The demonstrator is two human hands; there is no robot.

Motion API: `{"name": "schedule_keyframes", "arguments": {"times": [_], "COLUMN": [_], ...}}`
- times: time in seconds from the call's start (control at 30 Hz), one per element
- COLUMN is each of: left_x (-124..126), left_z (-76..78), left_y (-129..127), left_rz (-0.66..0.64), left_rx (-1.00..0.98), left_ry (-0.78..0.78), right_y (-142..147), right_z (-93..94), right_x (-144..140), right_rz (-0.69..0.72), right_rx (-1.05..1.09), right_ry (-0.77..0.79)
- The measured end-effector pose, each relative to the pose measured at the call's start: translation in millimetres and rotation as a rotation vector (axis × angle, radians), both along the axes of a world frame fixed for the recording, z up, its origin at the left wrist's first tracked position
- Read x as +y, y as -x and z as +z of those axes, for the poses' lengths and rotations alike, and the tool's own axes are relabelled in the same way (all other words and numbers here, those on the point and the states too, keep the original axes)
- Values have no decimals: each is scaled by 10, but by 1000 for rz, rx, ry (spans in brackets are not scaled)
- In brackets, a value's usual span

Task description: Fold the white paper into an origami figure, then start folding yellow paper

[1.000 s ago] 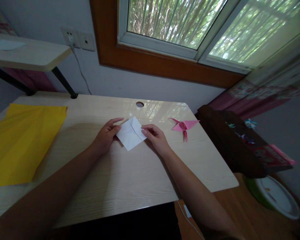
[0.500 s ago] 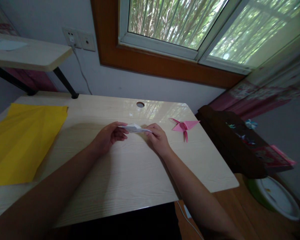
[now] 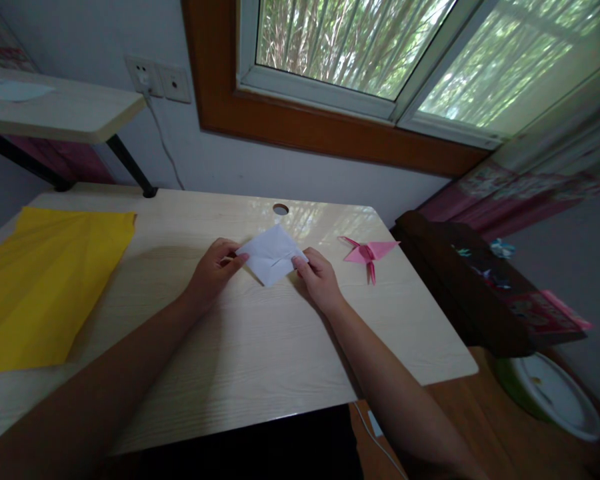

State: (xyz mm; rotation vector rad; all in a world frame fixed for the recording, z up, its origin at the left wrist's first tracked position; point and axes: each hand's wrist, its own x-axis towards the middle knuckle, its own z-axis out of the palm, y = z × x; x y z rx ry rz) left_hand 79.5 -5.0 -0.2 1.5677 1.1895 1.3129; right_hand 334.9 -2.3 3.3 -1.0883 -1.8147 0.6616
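A folded sheet of white paper, diamond-shaped with creases across it, is held up over the desk with its broad face toward me. My left hand pinches its left corner, thumb on the front. At the opposite corner my right hand grips the paper between thumb and fingers. To the right of my right hand lies a pink origami crane on the desk. The fingers behind the paper are partly hidden.
The pale wooden desk has a round cable hole near the back. Yellow paper lies at left, below a raised shelf. A dark wooden cabinet with small objects stands at right, near a white-and-green tub.
The white paper was seen nearly edge-on; now it is tilted so its diamond face shows. My left thumb has come onto its front. The pink crane and yellow paper have not moved.
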Motion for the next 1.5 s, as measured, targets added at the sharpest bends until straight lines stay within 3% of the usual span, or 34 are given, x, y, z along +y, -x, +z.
{"name": "schedule_keyframes", "arguments": {"times": [0.17,0.27,0.4,0.53,0.73,0.87,1.23,1.5], "left_x": [-14,-18,-23,-34,-30,-40,-82,-112], "left_z": [-117,-142,-94,-75,-93,-62,20,83], "left_y": [15,36,66,75,101,104,128,99], "left_rz": [-21,-7,-72,-137,-113,-107,-102,-124], "left_rx": [78,272,547,661,799,850,827,913], "left_ry": [-92,-322,-551,-583,-617,-641,-764,-791], "right_y": [11,17,19,7,-30,-46,-18,12], "right_z": [-62,-123,-153,-144,-45,36,86,125], "right_x": [-3,-14,-25,-31,-63,-83,-115,-133], "right_rz": [0,0,12,23,94,180,116,132], "right_rx": [49,124,137,53,-146,-330,-662,-686], "right_ry": [65,178,150,23,-230,-275,-408,-484]}}
